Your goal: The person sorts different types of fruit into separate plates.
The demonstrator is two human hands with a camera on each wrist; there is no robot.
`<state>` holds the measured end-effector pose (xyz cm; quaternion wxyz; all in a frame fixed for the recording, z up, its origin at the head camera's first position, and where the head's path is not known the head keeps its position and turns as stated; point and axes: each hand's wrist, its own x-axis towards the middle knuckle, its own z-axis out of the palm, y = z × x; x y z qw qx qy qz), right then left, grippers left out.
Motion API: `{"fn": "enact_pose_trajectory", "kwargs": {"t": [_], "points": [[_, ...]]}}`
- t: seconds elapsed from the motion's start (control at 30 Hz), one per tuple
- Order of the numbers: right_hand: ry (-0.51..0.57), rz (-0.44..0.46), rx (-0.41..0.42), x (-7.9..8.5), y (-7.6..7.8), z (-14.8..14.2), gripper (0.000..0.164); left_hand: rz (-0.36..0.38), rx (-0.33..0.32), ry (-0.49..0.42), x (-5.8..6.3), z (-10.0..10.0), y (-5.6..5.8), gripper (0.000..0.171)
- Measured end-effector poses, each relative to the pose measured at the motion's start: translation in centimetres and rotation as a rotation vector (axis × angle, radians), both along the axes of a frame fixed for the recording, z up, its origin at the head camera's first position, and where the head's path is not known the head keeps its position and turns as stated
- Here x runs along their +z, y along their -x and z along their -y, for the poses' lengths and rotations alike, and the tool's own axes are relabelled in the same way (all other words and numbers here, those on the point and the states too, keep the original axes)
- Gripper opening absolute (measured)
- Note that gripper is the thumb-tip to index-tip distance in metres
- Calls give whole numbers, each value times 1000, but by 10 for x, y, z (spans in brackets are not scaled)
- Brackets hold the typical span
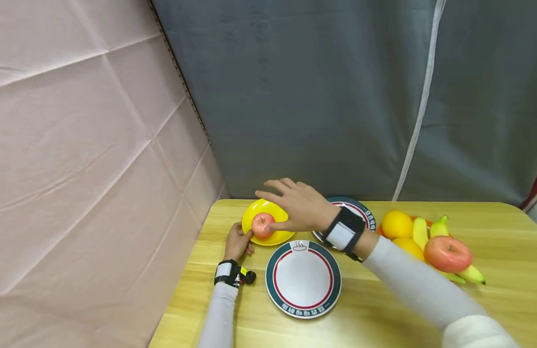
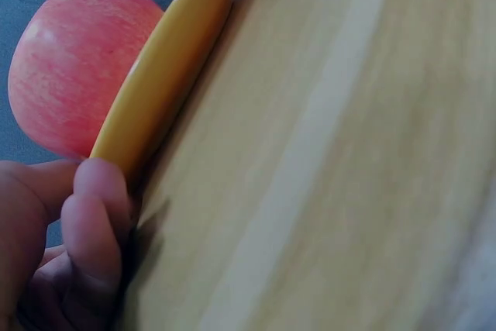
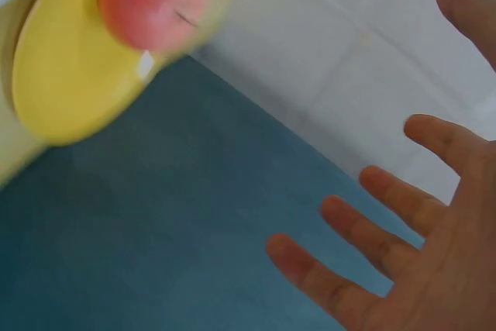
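Observation:
A red apple [image 1: 262, 225] sits in a yellow plate [image 1: 256, 209] at the table's back left corner. My left hand [image 1: 237, 243] pinches the near-left rim of that plate; in the left wrist view the thumb and fingers [image 2: 97, 226] meet at the yellow edge, just below the apple [image 2: 81, 67]. Above the plate's right side hovers my right hand [image 1: 304, 208], fingers spread and holding nothing. Seen from the right wrist, its straight fingers [image 3: 372, 242] are apart from the apple [image 3: 151, 1].
A white plate with a teal rim [image 1: 303, 275] lies in front of the yellow one. Another teal-rimmed plate [image 1: 365, 212] is partly behind my right wrist. To the right are oranges [image 1: 397, 224], bananas [image 1: 420, 233] and a large apple [image 1: 447, 254]. Grey cloth [image 1: 316, 96] hangs behind the table.

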<state>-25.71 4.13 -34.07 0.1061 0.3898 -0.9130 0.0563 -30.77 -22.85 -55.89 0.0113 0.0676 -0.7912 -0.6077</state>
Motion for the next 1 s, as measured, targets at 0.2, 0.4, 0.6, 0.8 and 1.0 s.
{"fn": "enact_pose_trajectory", "kwargs": {"t": [0.2,0.4,0.6,0.8,1.0], "points": [[24,-106,-73,19,-39,-87,92,9,17,0,3,-1,0,55],[76,-93,-220,-14,-69,-182,89,29,33,-3,2,-3,0,54],[69,-63,-382,-64,-85,-255,89,33,23,7,1,-3,-1,56],[62,-32,-456,-99,-89,-286,94,40,27,22,0,-1,-2,55],[74,107,-516,-115,-92,-294,99,44,30,23,-1,1,-3,56]]}}
